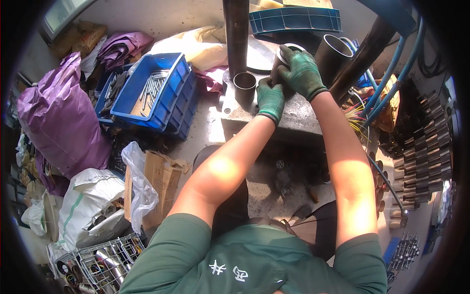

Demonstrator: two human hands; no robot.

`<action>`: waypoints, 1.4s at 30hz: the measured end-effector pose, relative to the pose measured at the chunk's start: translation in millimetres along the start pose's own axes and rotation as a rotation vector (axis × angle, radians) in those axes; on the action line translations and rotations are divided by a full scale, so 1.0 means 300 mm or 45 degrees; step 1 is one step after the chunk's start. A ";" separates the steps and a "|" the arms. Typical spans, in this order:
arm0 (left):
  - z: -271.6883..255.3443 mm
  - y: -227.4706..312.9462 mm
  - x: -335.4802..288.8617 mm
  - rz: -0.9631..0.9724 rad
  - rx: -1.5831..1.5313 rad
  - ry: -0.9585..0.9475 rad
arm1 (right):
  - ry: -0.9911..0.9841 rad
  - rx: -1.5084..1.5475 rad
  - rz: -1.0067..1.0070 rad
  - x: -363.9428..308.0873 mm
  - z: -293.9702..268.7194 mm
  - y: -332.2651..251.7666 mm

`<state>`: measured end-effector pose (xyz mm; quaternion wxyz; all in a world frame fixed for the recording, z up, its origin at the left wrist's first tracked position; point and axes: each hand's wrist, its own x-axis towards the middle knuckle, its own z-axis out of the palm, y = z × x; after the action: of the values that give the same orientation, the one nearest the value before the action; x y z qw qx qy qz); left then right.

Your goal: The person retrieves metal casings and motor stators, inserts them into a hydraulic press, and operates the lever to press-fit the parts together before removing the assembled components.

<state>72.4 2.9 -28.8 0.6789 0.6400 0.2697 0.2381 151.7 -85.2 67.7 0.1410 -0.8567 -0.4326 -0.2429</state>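
My right hand (304, 73), in a green coated glove, is wrapped around the top of a dark metal tube (278, 62) with a pale rim. The tube stands on a worn metal block (303, 113). Lower and to the left, my left hand (271, 102), gloved alike, has its fingers curled close to the tube's base. A small dark part shows at its fingertips, too hidden to name. Just left of that hand, an open-topped short tube (244, 90) stands upright on the block. A wider tube (334, 53) stands beyond my right hand.
A dark post (237, 39) rises behind the block; another slants at right beside blue hoses (399, 68). Stacked blue crates (161, 105) with metal rods stand left, near a purple sack (63, 117). A wire basket (107, 262) sits lower left. Stacked metal tubes (423, 161) line the right.
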 end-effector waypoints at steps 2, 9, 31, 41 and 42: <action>0.004 0.012 -0.004 -0.044 -0.051 0.022 | 0.092 0.131 -0.006 -0.055 -0.021 0.008; 0.082 -0.040 0.050 -0.097 -0.328 -0.186 | 0.288 0.743 0.374 -0.338 -0.035 0.169; -0.031 0.043 -0.041 0.703 0.758 -0.520 | 0.261 2.047 0.988 -0.637 -0.085 0.242; -0.066 0.105 -0.092 0.813 1.530 -0.796 | 0.425 2.143 1.057 -0.610 -0.031 0.256; -0.079 0.080 -0.084 0.822 1.587 -0.806 | 0.477 2.086 1.066 -0.607 -0.004 0.266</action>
<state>38.4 5.3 -4.3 0.1347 0.9889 -0.0534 0.0339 123.5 -254.9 -31.8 0.8435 -0.5234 -0.0956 0.0738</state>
